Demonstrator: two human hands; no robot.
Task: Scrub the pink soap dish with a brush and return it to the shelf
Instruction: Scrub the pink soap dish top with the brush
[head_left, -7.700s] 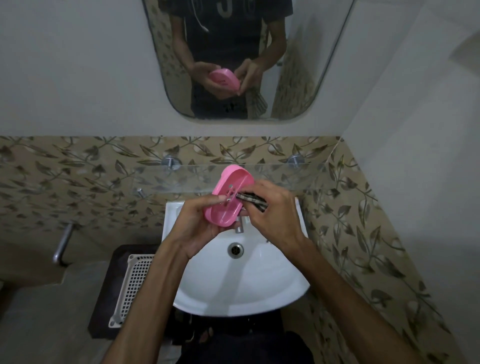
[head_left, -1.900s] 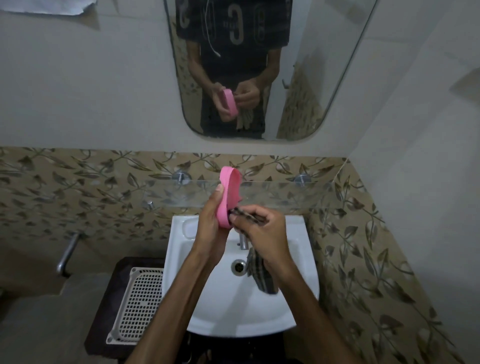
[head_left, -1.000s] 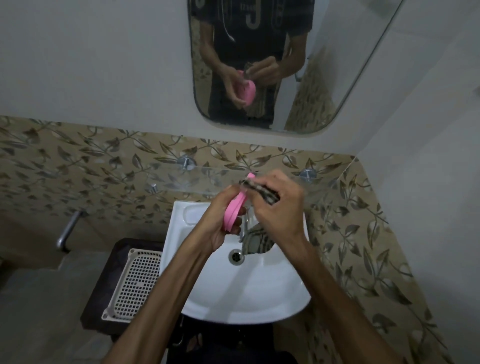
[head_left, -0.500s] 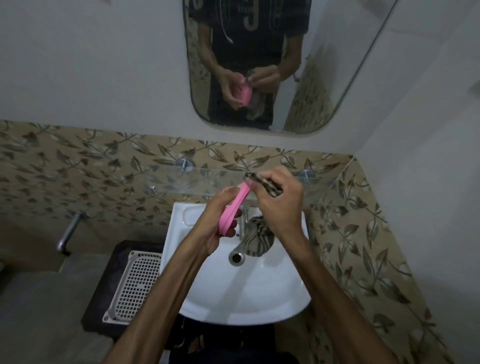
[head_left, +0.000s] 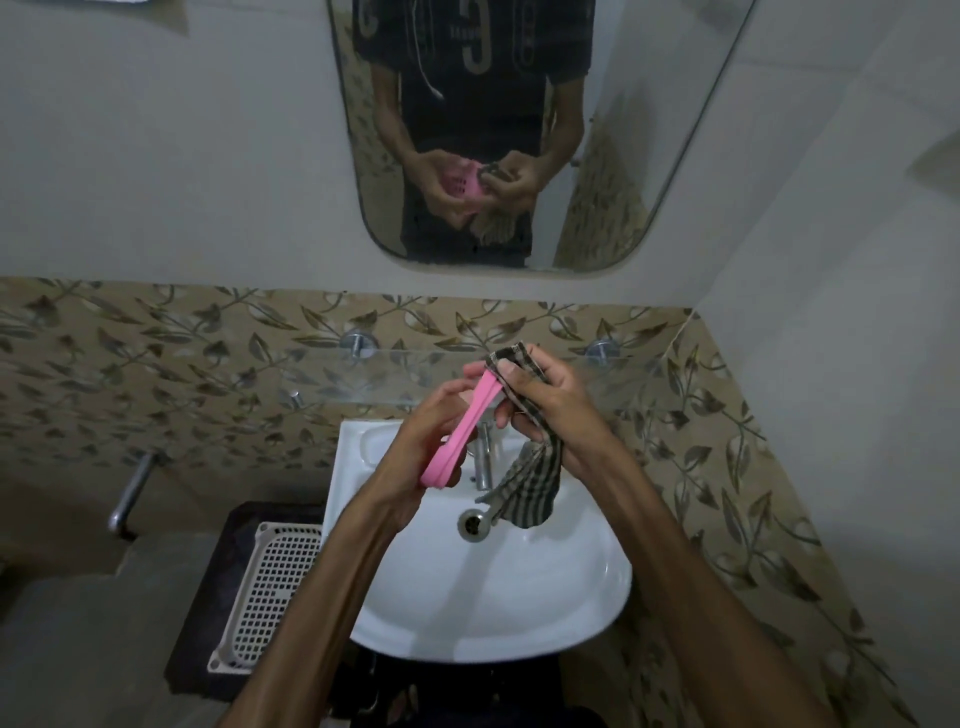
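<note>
while the left hand (head_left: 415, 447) grips the pink soap dish (head_left: 464, 431) edge-on over the white sink (head_left: 488, 587), likely so drips fall in, the right hand (head_left: 540, 400) pinches a checked cloth (head_left: 530, 488) against its far end; the glass shelf (head_left: 363, 376) waits beyond.

The left hand (head_left: 421, 441) is hiding the pink soap dish's (head_left: 462, 431) far face; the right hand (head_left: 545, 402) is covering the checked cloth's (head_left: 530, 488) middle.
</note>
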